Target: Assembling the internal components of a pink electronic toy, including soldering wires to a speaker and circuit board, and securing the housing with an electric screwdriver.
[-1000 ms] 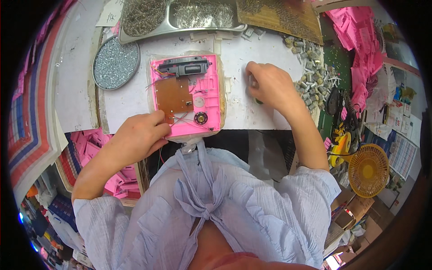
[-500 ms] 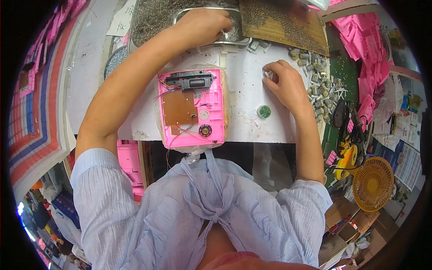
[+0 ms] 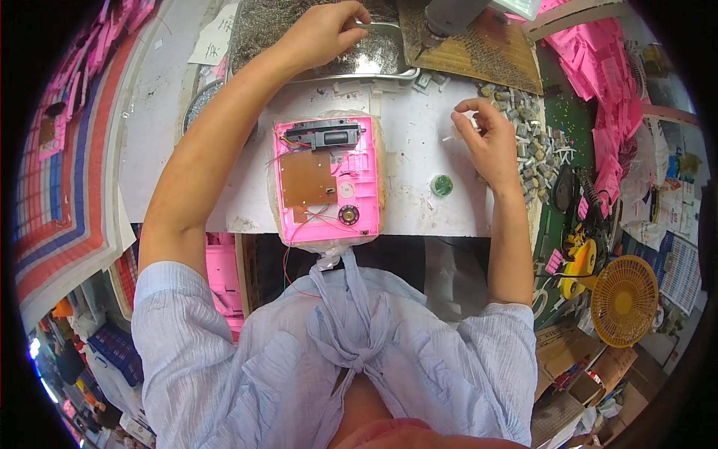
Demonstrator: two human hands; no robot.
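My left hand (image 3: 325, 36) is over a metal tray (image 3: 407, 73) of small metal screws at the far edge of the table. Its fingers are curled in a loose pinch, and whatever is between the fingertips is too small to make out. My right hand (image 3: 493, 142) is raised at the right, thumb and fingers closed on a small white piece (image 3: 470, 118). Between my arms lies a pink plastic housing (image 3: 363, 168) on a plastic-wrapped pad. It holds a brown circuit board (image 3: 307, 179), a black module (image 3: 329, 136), a round speaker (image 3: 348, 215) and thin wires.
A dark powered screwdriver (image 3: 452, 16) hangs over a brown board (image 3: 493, 60) of screws. Small motors (image 3: 523, 135) lie heaped at the right. A green round container (image 3: 442, 185) stands near the right hand. Pink parts (image 3: 598, 67) and a yellow fan (image 3: 624, 301) are further right.
My left hand has moved up and left from the tray's middle. My right hand has shifted right, showing the white piece. The screwdriver has come into view at the top.
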